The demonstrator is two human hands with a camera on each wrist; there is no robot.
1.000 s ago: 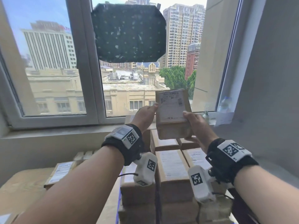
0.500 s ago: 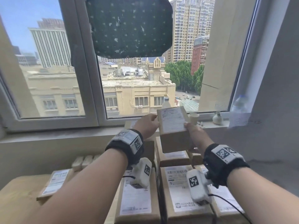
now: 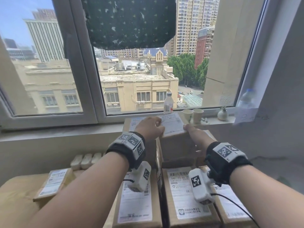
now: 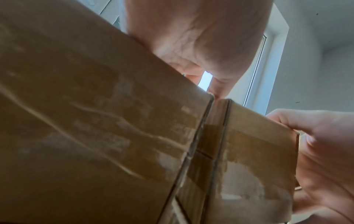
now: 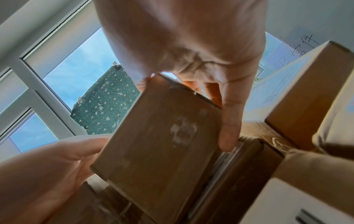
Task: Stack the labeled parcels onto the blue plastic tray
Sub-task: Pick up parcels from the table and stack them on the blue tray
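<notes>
Handwritten "已寄件" on paper sign on wall; parcel labels too blurred to read.

A wide window with a pale frame fills the view from 9 to 2 o'clock, daylight coming in from a blue sky over tower blocks, a cream low-rise and green trees. A dark patterned cloth hangs against the glass at 12 o'clock. On the grey sill at 2 o'clock stand a clear bottle, two paper cups and a small white vase. A grey wall rises at 3 o'clock.
</notes>
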